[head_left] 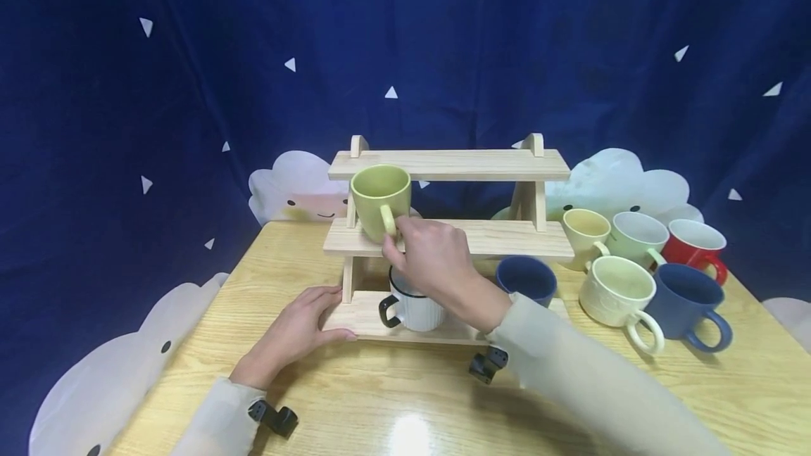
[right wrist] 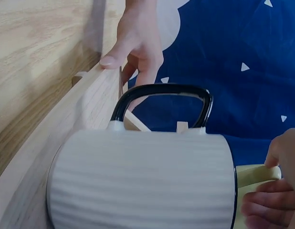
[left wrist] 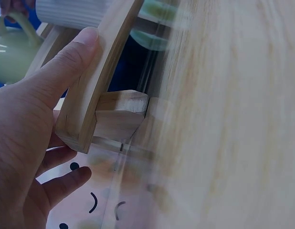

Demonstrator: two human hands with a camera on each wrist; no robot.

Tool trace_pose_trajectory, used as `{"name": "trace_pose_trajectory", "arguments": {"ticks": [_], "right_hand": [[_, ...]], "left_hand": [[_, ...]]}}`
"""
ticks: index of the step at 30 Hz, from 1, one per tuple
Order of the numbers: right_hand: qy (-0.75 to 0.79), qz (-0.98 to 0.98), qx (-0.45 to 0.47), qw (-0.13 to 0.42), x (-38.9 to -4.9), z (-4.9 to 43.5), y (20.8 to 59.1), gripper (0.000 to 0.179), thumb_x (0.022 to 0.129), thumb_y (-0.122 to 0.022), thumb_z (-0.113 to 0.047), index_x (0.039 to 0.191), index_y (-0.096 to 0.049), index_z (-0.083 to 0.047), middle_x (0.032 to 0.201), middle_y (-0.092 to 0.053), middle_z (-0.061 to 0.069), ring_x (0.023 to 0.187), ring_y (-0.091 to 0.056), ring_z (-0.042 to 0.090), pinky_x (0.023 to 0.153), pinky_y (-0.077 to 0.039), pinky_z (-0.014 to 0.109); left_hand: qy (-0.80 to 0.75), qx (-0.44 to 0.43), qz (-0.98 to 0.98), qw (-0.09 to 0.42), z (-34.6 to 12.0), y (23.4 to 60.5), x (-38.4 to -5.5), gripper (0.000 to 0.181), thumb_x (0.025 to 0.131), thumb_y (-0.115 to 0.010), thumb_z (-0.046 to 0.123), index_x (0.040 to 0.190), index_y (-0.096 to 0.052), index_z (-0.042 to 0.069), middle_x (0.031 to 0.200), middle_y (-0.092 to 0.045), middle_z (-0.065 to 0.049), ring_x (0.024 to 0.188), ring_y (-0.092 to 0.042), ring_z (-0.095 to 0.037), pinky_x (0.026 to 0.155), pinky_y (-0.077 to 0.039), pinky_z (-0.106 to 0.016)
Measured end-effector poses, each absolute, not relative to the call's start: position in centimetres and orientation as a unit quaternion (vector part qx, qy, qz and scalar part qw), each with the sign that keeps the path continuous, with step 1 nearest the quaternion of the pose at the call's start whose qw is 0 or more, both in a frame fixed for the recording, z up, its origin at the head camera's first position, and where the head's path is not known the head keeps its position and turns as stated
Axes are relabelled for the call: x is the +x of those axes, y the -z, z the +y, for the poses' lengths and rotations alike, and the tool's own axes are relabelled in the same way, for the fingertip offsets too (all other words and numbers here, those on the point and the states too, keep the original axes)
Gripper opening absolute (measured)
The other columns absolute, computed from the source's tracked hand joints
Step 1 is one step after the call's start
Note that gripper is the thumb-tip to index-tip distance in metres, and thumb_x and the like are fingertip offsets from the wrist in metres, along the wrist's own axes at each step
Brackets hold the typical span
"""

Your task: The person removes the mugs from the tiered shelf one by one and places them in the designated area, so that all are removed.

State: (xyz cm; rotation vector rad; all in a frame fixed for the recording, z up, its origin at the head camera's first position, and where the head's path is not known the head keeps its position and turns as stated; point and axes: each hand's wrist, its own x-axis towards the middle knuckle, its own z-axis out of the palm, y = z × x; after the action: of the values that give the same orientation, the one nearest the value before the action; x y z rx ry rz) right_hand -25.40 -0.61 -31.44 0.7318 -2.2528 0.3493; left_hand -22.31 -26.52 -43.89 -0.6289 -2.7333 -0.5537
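My right hand (head_left: pixel 437 252) pinches the handle of a yellow-green mug (head_left: pixel 374 206), which stands upright at the left end of the middle shelf (head_left: pixel 494 236). My left hand (head_left: pixel 298 326) holds the left end of the wooden display rack's bottom shelf (head_left: pixel 370 319); in the left wrist view its thumb (left wrist: pixel 73 55) lies across the board, with the other fingers round the end. Below my right forearm, a white ribbed mug (head_left: pixel 421 314) with black rim and handle stands on the bottom shelf. It fills much of the right wrist view, partly hiding the yellow-green mug (right wrist: pixel 252 174).
A dark blue mug (head_left: pixel 526 279) sits on the bottom shelf's right. Beside the rack, on the wooden table (head_left: pixel 380 400), stand a yellow mug (head_left: pixel 583 238), a pale green mug (head_left: pixel 638 234), a red mug (head_left: pixel 687 248), a cream mug (head_left: pixel 614 294) and a blue mug (head_left: pixel 684 308).
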Motion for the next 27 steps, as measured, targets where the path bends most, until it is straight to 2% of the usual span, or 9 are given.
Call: {"name": "trace_pose_trajectory", "arguments": {"ticks": [5,9,13,19,23,27], "right_hand": [[-0.152,-0.881,0.268,0.358,-25.7,0.3,31.4,0.018,0.088,-0.057,-0.027,0.08,-0.061,-0.011,0.056,-0.048,-0.004,0.043,-0.042,0.014,0.033,-0.034,0.03],[-0.189,-0.895,0.25,0.316,-26.0,0.9,31.1,0.018,0.088,-0.057,-0.025,0.09,-0.064,-0.009,0.06,-0.055,-0.002,0.046,-0.047,0.015,0.037,-0.038,0.03],[-0.25,-0.905,0.244,0.242,-26.5,1.2,30.6,0.023,0.094,-0.056,-0.028,0.103,-0.067,-0.01,0.077,-0.067,0.0,0.059,-0.057,0.015,0.049,-0.046,0.03],[-0.351,-0.893,0.244,0.143,-27.1,1.5,30.3,0.026,0.098,-0.06,-0.032,0.111,-0.067,-0.011,0.094,-0.072,0.0,0.089,-0.069,0.017,0.068,-0.055,0.034],[-0.395,-0.882,0.226,0.125,-27.3,1.9,30.3,0.026,0.095,-0.065,-0.029,0.112,-0.069,-0.01,0.101,-0.073,0.001,0.101,-0.067,0.02,0.077,-0.055,0.039],[-0.425,-0.871,0.208,0.13,-27.5,2.5,30.5,0.022,0.094,-0.068,-0.026,0.109,-0.07,-0.01,0.1,-0.073,0.001,0.1,-0.067,0.019,0.078,-0.053,0.04]], "left_hand": [[0.194,-0.215,-0.947,0.138,-26.5,43.9,-22.3,0.086,0.072,-0.068,0.072,0.13,-0.062,0.008,0.137,-0.056,-0.008,0.127,-0.049,-0.03,0.108,-0.04,-0.049],[0.196,-0.217,-0.946,0.138,-26.5,43.9,-22.3,0.086,0.073,-0.068,0.071,0.13,-0.062,0.007,0.137,-0.056,-0.009,0.127,-0.049,-0.031,0.108,-0.039,-0.049],[0.196,-0.219,-0.946,0.141,-26.5,44.0,-22.3,0.087,0.073,-0.068,0.071,0.13,-0.062,0.006,0.137,-0.056,-0.01,0.127,-0.049,-0.032,0.108,-0.039,-0.05],[0.192,-0.224,-0.944,0.145,-26.6,44.1,-22.3,0.085,0.074,-0.068,0.07,0.13,-0.062,0.006,0.136,-0.056,-0.01,0.127,-0.05,-0.031,0.108,-0.04,-0.048],[0.192,-0.228,-0.943,0.149,-26.5,44.1,-22.3,0.084,0.074,-0.07,0.068,0.129,-0.062,0.005,0.136,-0.057,-0.01,0.126,-0.05,-0.031,0.107,-0.04,-0.049],[0.191,-0.23,-0.942,0.155,-26.5,44.1,-22.3,0.083,0.074,-0.071,0.066,0.128,-0.063,0.004,0.135,-0.057,-0.011,0.125,-0.051,-0.032,0.107,-0.041,-0.049]]}}
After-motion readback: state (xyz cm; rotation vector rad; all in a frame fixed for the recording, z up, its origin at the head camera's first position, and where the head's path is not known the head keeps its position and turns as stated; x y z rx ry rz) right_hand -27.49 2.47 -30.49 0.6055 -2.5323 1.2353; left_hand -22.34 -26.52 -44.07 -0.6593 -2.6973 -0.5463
